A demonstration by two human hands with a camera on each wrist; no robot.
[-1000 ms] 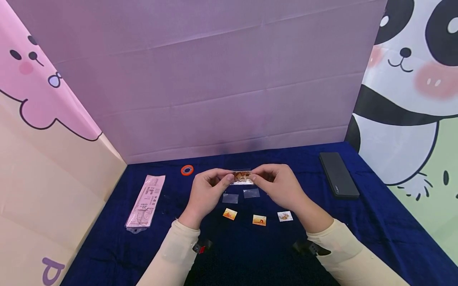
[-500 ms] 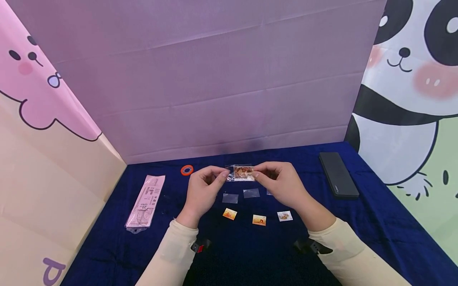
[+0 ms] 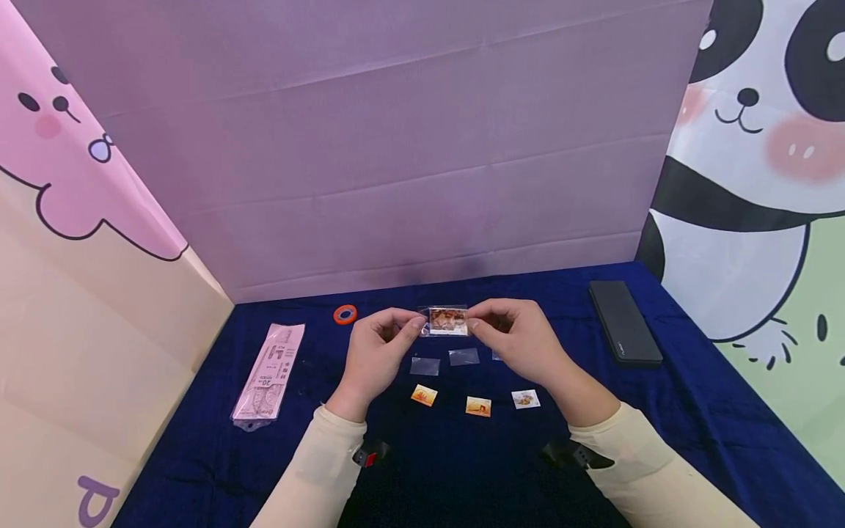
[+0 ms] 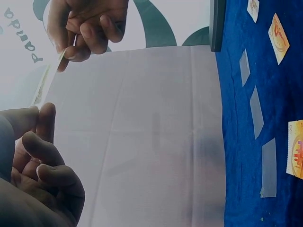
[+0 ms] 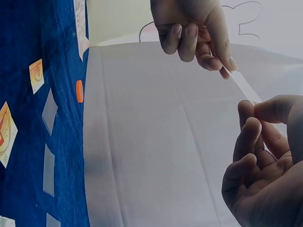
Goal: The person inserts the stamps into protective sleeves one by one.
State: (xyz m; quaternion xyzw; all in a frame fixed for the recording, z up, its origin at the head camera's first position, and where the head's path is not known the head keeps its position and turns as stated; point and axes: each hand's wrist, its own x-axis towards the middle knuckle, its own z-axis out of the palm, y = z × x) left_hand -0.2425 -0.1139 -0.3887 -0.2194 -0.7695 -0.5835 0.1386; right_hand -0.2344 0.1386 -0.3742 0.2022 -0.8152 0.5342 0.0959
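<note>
Parted slightly since earlier: left hand (image 3: 375, 353), right hand (image 3: 520, 343), pinching ends of sleeved stamp (image 3: 448, 321); long axis roughly parallels surface (image 3: 700, 411) far edge.

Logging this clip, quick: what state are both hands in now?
Left hand: pinches the clear pouch at its left end.
Right hand: pinches it at its right end.

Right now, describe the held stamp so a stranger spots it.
Above the blue cloth, find the left hand and right hand. Between their fingers is the stamp: mainly brown, held up, while three other stamps, orange or whitish, lie on the cloth.
</note>
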